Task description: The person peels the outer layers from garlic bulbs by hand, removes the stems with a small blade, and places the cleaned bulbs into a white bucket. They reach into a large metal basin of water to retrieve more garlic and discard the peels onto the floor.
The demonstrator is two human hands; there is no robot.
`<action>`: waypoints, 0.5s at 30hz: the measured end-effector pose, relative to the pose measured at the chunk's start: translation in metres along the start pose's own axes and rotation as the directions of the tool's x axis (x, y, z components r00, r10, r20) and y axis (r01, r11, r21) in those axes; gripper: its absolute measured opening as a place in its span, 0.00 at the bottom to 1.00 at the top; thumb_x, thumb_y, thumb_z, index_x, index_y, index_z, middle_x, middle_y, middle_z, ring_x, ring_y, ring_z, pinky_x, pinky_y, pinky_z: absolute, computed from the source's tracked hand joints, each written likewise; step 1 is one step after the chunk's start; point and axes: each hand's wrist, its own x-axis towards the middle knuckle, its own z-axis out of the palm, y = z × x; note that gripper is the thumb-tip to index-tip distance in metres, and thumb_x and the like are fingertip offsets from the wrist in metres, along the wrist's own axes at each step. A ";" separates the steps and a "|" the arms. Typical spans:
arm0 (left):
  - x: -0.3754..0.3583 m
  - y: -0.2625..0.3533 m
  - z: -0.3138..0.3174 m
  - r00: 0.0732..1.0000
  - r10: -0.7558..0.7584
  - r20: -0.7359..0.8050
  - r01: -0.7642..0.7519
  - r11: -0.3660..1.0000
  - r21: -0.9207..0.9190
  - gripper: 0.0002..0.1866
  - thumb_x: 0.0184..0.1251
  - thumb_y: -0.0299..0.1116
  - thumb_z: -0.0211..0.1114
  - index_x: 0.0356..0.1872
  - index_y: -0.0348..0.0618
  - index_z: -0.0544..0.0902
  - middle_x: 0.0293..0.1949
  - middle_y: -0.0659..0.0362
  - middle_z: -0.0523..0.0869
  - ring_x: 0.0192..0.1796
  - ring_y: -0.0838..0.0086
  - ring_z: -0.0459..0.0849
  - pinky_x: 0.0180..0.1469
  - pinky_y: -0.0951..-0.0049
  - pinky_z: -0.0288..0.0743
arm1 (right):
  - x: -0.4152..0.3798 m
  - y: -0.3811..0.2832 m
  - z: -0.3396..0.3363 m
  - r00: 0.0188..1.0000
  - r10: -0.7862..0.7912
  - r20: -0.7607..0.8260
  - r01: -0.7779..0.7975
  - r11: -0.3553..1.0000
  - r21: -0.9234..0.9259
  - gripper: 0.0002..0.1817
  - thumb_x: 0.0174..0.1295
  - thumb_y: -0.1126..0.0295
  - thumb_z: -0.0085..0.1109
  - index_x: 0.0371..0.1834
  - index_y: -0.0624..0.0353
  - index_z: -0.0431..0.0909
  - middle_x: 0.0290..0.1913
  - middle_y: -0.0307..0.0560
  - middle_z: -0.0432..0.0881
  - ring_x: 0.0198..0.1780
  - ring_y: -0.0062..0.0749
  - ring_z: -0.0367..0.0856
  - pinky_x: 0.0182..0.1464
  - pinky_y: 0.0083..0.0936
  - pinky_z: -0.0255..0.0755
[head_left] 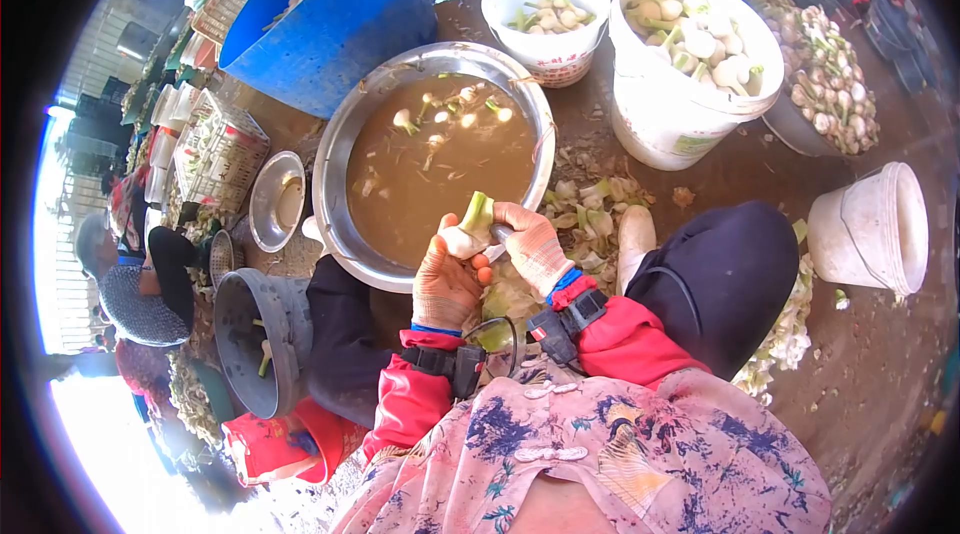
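Observation:
My left hand [448, 286] is closed around a fresh garlic bulb [466, 234] with a short, thick green stem pointing up. Close against the stem, my right hand [535, 249], in an orange-and-white glove, grips a small knife [502, 232]; only a dark grey bit of it shows, and its blade is mostly hidden. Both hands are over the near rim of a wide metal basin [332, 169]. Several peeled garlic bulbs [405, 121] float in its brown water.
White buckets of peeled garlic [700, 44] stand beyond the basin, beside a tub of unpeeled garlic [835, 94]. A blue barrel [340, 29] is at upper left, a grey bucket [290, 334] at left, a white bucket [860, 234] at right. Peelings [590, 219] litter the ground. Another person [145, 299] sits far left.

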 end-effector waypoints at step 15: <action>0.018 -0.003 -0.018 0.871 0.490 -0.045 -0.399 0.757 0.518 0.35 0.64 0.51 0.67 0.66 0.40 0.70 0.49 0.56 0.80 0.50 0.71 0.79 0.54 0.70 0.75 | -0.004 0.012 0.015 0.978 0.204 0.052 -0.211 0.935 0.284 0.17 0.63 0.78 0.55 0.55 0.60 0.80 0.43 0.38 0.83 0.42 0.19 0.79 0.45 0.19 0.75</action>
